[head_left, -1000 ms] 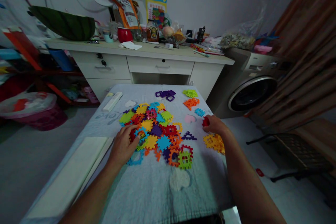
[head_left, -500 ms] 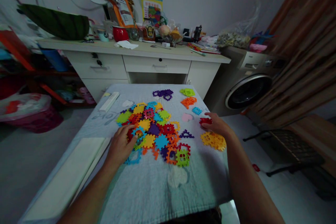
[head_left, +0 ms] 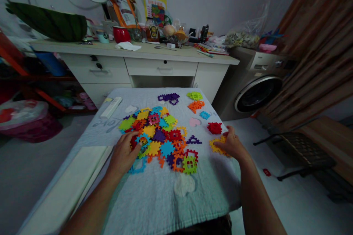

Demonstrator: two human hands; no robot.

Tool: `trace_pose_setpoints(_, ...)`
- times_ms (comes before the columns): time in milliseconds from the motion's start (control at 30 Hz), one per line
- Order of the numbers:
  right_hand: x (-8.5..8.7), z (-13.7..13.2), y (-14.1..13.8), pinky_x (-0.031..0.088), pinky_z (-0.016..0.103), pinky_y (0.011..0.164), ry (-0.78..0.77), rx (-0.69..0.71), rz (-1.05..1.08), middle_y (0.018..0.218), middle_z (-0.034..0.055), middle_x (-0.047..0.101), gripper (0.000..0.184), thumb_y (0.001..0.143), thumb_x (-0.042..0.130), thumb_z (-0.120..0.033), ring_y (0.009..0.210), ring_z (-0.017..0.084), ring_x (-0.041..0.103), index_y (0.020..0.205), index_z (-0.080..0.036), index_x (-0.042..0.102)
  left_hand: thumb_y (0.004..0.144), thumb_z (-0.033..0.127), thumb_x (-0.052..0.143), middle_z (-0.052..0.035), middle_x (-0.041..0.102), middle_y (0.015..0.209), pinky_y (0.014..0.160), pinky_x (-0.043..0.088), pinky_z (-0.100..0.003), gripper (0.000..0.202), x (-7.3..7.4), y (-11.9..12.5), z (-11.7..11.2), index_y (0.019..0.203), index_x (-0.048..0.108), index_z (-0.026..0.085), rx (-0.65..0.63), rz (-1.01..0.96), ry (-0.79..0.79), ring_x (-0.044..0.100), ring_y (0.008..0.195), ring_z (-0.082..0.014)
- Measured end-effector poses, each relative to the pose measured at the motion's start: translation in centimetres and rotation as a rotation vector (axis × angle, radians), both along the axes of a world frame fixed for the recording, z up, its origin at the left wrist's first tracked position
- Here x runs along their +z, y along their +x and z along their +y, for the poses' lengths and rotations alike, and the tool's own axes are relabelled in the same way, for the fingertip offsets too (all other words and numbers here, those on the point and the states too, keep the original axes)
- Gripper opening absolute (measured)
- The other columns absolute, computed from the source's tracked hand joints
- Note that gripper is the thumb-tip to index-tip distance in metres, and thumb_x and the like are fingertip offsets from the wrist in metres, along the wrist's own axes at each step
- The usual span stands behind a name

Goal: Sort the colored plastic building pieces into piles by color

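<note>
A mixed pile of colourful plastic notched building pieces [head_left: 159, 136] covers the middle of the cloth-covered table. My left hand [head_left: 125, 152] rests at the pile's left edge, thumb and fingers apart over red and blue pieces; its fingertips are partly hidden. On the right, my right hand [head_left: 233, 144] lies at a stack of yellow pieces [head_left: 216, 145], its thumb touching them and its fingers spread. Just beyond it is a small red stack [head_left: 214, 128]. Blue [head_left: 204, 115], orange [head_left: 196, 106], green [head_left: 194, 96] and purple pieces [head_left: 168, 98] form separate groups farther back.
A purple triangle piece [head_left: 193, 139] lies between the pile and the right-hand stacks. Along the table's left side are a long white board [head_left: 66, 183] and a white strip [head_left: 111, 107]. Behind stand a white desk [head_left: 162, 67] and a washing machine [head_left: 255, 80].
My right hand has left the red stack and moved toward me onto the yellow stack. The red pieces now lie uncovered. My left hand stays at the pile; the view has shifted slightly.
</note>
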State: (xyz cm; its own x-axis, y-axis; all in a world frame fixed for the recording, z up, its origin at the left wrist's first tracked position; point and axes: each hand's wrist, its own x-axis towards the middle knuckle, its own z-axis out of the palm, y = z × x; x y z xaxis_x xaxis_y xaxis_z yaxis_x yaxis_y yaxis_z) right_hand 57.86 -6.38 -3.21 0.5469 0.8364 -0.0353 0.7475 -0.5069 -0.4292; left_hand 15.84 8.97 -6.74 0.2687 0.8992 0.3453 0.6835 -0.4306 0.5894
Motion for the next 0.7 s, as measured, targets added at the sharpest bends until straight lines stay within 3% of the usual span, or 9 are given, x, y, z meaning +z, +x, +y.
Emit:
trace_pose_setpoints(200,0.7,-0.7,0.5,0.047,0.040,0.102,0.037,0.079,0.160,0.128,0.0160,0.059,0.097,0.066,0.078,-0.043,0.116,0.028,0.061,0.145,-0.017,0.028,0.085,0.045,0.053,-0.0106,0.061,0.118,0.101,0.047,-0.044,0.040,0.0,0.0,-0.1,0.116,0.061,0.021,0.002,-0.003,0.005,0.060,0.112,-0.0279)
trace_pose_setpoints(500,0.8,-1.1,0.8,0.047,0.041,0.102,-0.021,0.147,0.153,0.133,0.0168,0.056,0.107,0.065,0.080,-0.041,0.123,0.028,0.058,0.152,-0.018,0.021,0.084,0.043,0.054,-0.0096,0.062,0.118,0.100,0.048,-0.043,0.039,0.0,-0.1,-0.1,0.116,0.061,0.021,0.001,-0.024,0.002,0.061,0.111,-0.0272)
trace_pose_setpoints(700,2.7,-0.6,0.5,0.038,0.052,0.110,0.020,0.150,-0.082,0.146,0.0180,0.047,0.099,0.063,0.082,-0.041,0.136,0.036,0.045,0.148,-0.021,0.035,0.085,0.045,0.053,-0.0091,0.061,0.119,0.100,0.048,-0.042,0.039,0.1,0.0,-0.2,0.117,0.060,0.023,-0.005,-0.017,-0.006,0.060,0.113,-0.0274)
